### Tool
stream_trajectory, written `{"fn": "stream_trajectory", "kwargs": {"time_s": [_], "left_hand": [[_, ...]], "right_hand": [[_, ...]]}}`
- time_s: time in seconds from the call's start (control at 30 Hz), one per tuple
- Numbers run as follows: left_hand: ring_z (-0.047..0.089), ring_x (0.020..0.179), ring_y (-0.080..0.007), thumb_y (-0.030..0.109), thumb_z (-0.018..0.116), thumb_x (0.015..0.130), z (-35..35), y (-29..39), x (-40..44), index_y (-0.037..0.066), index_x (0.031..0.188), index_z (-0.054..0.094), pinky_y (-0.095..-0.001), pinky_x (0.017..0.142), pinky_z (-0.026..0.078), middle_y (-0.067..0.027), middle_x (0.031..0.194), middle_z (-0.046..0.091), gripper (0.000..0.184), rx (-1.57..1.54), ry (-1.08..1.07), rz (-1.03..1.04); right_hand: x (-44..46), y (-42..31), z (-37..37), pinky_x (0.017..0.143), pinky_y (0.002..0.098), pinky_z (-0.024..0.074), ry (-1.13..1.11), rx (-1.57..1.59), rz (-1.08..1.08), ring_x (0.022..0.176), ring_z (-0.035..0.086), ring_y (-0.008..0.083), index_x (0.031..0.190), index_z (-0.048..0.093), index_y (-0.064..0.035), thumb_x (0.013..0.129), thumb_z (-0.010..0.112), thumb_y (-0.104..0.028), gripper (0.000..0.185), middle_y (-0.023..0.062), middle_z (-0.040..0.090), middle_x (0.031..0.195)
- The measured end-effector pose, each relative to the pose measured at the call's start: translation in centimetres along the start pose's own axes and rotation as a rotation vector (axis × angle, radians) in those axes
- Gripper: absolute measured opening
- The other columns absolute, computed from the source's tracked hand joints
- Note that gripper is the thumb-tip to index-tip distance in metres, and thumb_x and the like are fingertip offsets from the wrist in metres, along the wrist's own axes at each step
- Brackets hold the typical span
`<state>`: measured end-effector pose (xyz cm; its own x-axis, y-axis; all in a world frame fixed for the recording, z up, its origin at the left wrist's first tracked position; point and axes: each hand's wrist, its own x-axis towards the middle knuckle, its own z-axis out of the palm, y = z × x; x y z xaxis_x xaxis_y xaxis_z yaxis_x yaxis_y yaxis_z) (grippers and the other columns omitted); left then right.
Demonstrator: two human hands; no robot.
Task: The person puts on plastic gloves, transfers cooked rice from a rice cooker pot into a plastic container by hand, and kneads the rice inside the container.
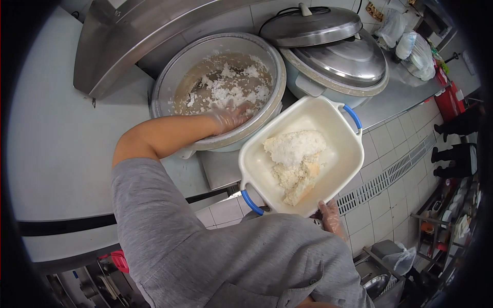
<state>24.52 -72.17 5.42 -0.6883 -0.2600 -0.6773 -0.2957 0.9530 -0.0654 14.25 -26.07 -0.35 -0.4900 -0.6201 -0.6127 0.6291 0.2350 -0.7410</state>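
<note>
My left hand (232,118), in a clear plastic glove, reaches over the near rim of a large rice cooker (280,77). Its fingers look spread and touch the loose white rice (228,95) scattered over the pot's bottom. In a clear glove too, my right hand (333,218) grips the near right edge of a white basin (341,149) with blue handles. The basin is held against my body, beside the cooker. A clump of cooked rice (298,149) lies inside it, with yellowish crust on some pieces.
A second cooker (336,92) stands on the right, with a metal lid (313,25) resting on its closed top. A steel hood edge (133,38) juts in above the counter (67,133). Plastic bags (416,54) sit farther right. A floor drain (385,174) crosses the tiles; people stand beyond.
</note>
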Motion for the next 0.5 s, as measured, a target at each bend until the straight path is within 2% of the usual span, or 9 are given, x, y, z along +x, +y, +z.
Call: {"fn": "stream_trajectory", "kwargs": {"time_s": [0.03,0.17,0.27,0.33,0.37,0.43,0.47,0.5], "left_hand": [[0.006,0.153,-0.0424,0.057,0.049,0.094,0.1,0.1,0.6,0.046,0.156,0.021,-0.0829,0.106,0.017,-0.0028,0.169,0.000,0.070,0.083,0.019,0.020],[0.005,0.152,-0.0463,0.058,0.053,0.090,1.0,-0.5,0.6,0.042,0.158,0.016,-0.0839,0.102,0.020,-0.0031,0.168,-0.003,0.079,0.124,0.010,0.061],[0.004,0.152,-0.0478,0.056,0.054,0.090,2.0,-1.8,0.9,0.041,0.159,0.019,-0.0827,0.103,0.021,-0.0026,0.168,-0.002,0.079,0.108,0.124,0.168],[0.007,0.150,-0.0516,0.048,0.054,0.093,2.4,-1.5,1.0,0.043,0.154,0.031,-0.0841,0.100,0.026,-0.0061,0.168,0.001,0.065,0.156,0.254,0.161],[0.007,0.150,-0.0516,0.048,0.054,0.093,2.4,-1.5,1.3,0.043,0.154,0.031,-0.0841,0.100,0.026,-0.0061,0.168,0.001,0.065,0.155,0.253,0.162],[0.012,0.151,-0.0475,0.042,0.060,0.090,1.9,-1.4,2.0,0.036,0.155,0.029,-0.0785,0.102,0.029,-0.0088,0.167,0.005,0.072,0.139,0.216,0.056],[0.012,0.151,-0.0475,0.042,0.060,0.090,1.5,-1.6,2.2,0.036,0.155,0.029,-0.0785,0.102,0.029,-0.0088,0.167,0.005,0.072,0.136,0.215,0.055],[0.018,0.149,-0.0468,0.033,0.066,0.087,0.5,-1.6,1.7,0.033,0.153,0.034,-0.0726,0.105,0.033,-0.0092,0.167,0.010,0.073,0.138,0.218,0.016]], "right_hand": [[0.3,0.3,-0.2,0.089,0.0343,0.0558,0.001,0.005,-0.002,0.105,0.065,0.0228,0.140,0.041,0.0003,0.102,0.047,-0.008,0.039,0.0160,0.062,0.122],[0.7,0.9,-0.8,0.087,0.0338,0.0550,0.028,0.015,-0.049,0.103,0.064,0.0205,0.136,0.044,0.0007,0.103,0.047,-0.008,0.034,0.0140,0.063,0.118],[0.9,0.9,-0.9,0.088,0.0335,0.0537,0.030,0.040,-0.057,0.103,0.064,0.0194,0.133,0.046,0.0007,0.102,0.048,-0.007,0.032,0.0130,0.063,0.117],[0.8,0.9,-1.2,0.089,0.0333,0.0531,0.022,0.047,-0.061,0.102,0.064,0.0189,0.132,0.046,0.0006,0.102,0.048,-0.007,0.031,0.0126,0.063,0.117],[0.8,0.9,-1.3,0.090,0.0332,0.0525,0.012,0.032,-0.061,0.103,0.063,0.0188,0.132,0.047,0.0006,0.102,0.049,-0.006,0.030,0.0124,0.063,0.117],[1.0,1.1,-1.5,0.091,0.0332,0.0519,0.001,0.014,-0.059,0.103,0.063,0.0187,0.131,0.047,0.0005,0.102,0.049,-0.006,0.030,0.0123,0.063,0.117],[1.1,1.2,-1.6,0.091,0.0334,0.0522,0.003,0.034,-0.041,0.103,0.063,0.0189,0.132,0.046,0.0006,0.102,0.049,-0.006,0.031,0.0124,0.063,0.117],[1.2,1.3,-1.7,0.091,0.0335,0.0525,0.003,0.053,-0.020,0.104,0.063,0.0190,0.133,0.045,0.0007,0.102,0.049,-0.006,0.032,0.0124,0.063,0.118]]}}
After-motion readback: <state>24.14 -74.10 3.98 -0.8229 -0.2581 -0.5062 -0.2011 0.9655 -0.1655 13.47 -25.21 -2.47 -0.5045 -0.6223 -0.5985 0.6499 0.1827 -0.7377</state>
